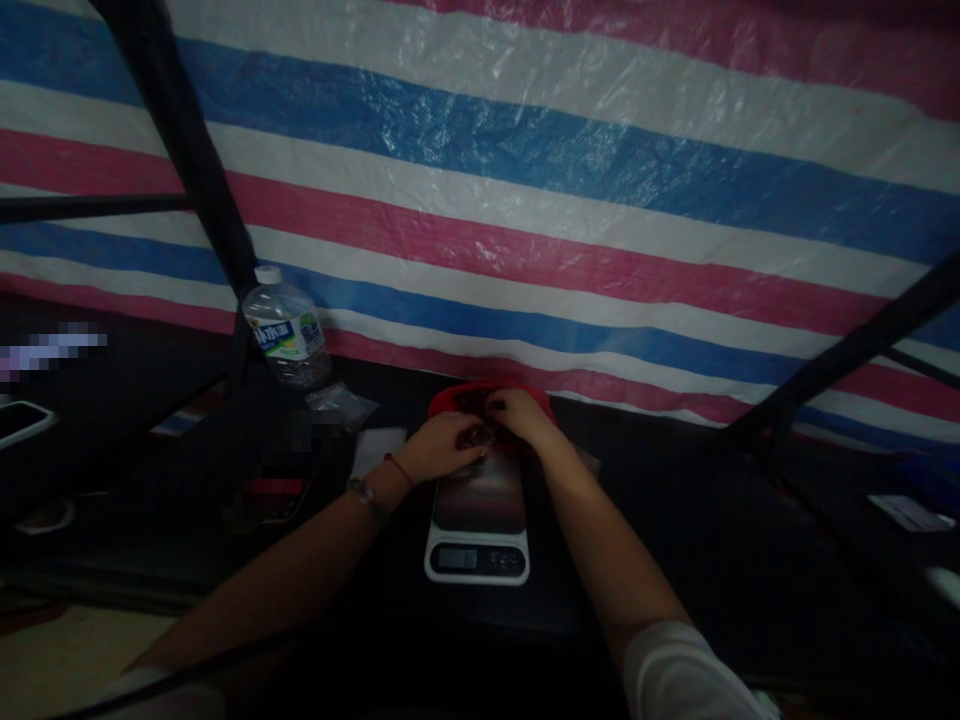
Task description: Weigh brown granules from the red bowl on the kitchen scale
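A white kitchen scale (pixel 480 510) with a dark weighing plate and a small lit display lies in front of me. Behind it sits a red basin (pixel 438 403) with dark contents too dim to identify. My left hand (pixel 448 446) is over the far end of the plate, fingers pinched together around something small, perhaps clear plastic. At the basin's near side, my right hand (pixel 520 414) reaches in with curled fingers among the dark contents. What its fingertips hold cannot be made out. The two hands are close together.
Left of the scale are a white packet (pixel 377 450), a crumpled clear plastic bag (pixel 345 404) and a large transparent bottle (pixel 289 335). A phone (pixel 281 497) lies nearer me. Striped sheeting (pixel 525 230) hangs behind the black table, with dark frame poles (pixel 187 140) at the sides.
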A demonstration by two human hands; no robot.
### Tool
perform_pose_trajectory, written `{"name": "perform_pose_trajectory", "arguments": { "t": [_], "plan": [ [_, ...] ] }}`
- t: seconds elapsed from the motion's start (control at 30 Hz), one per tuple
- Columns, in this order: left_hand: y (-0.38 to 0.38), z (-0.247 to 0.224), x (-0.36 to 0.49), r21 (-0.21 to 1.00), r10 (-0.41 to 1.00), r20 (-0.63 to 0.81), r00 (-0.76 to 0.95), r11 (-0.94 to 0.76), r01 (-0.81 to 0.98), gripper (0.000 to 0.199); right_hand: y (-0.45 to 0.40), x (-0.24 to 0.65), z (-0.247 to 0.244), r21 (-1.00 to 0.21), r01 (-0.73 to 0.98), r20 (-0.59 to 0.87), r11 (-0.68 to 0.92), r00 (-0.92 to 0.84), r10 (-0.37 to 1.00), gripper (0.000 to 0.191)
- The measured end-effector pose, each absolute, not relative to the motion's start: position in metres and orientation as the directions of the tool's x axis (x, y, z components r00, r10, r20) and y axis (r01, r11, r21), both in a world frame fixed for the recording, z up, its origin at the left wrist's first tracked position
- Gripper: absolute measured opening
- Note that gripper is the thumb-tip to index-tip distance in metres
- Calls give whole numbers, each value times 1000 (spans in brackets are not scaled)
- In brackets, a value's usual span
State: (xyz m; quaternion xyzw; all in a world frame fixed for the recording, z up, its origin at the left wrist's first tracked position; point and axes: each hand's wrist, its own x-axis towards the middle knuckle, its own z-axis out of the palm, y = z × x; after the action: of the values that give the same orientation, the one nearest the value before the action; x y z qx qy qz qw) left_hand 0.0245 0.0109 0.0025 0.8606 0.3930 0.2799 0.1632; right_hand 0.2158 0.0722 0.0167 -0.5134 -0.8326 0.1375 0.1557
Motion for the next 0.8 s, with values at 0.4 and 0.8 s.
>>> {"name": "perform_pose_trajectory", "arguments": {
  "t": [0.4, 0.8],
  "plan": [
    [40, -9, 50, 527, 874, 353, 333, -480, 702, 21, 54, 201, 32, -379, 759, 269, 530, -458, 847, 21],
    [43, -20, 46, 534, 869, 370, 328, -488, 690, 22, 56, 206, 25, -467, 713, 272, 523, -447, 852, 34]
  ]
}}
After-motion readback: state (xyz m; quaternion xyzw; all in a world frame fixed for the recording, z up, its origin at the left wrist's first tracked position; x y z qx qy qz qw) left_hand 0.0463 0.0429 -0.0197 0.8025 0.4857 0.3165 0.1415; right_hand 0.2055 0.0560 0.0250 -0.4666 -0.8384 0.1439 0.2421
